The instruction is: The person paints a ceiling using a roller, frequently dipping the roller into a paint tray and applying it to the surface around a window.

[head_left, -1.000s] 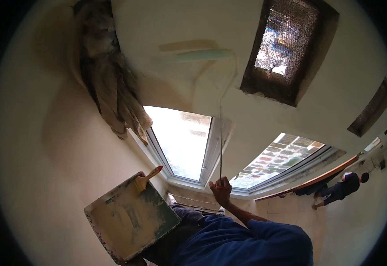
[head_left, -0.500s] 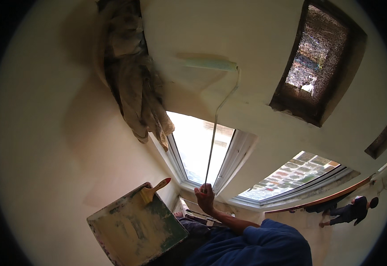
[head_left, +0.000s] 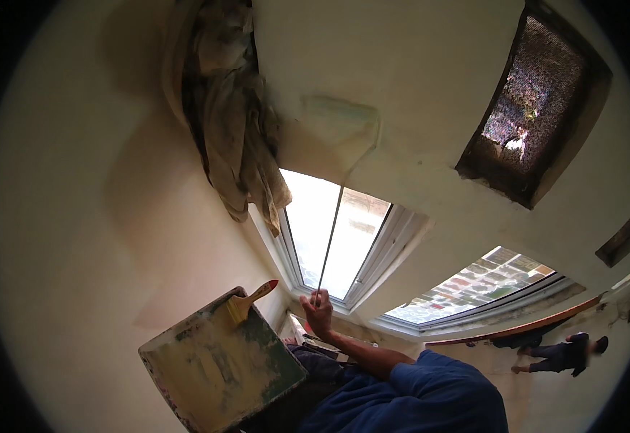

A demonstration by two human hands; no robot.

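Note:
My right hand (head_left: 318, 315) is closed around the lower end of a long-framed paint roller (head_left: 333, 229). Its thin rod rises past the bright window to a pale green roller sleeve (head_left: 340, 114), smeared by motion, at the wall above. Below and left of that hand is a square, paint-crusted container (head_left: 217, 364) with cream paint on its surface. A paintbrush (head_left: 253, 299) with a wooden, red-tipped handle leans over its upper rim. My left hand does not show.
A brown cloth (head_left: 239, 137) hangs beside the left window (head_left: 333, 231). A second window (head_left: 474, 285) is lower right; a dark-framed mesh opening (head_left: 531, 108) sits above it. Another person (head_left: 564, 353) in dark clothes is at the far right.
My right hand has shifted left and slightly up with the paint roller. The roller sleeve has become blurred. The other person has turned and moved slightly.

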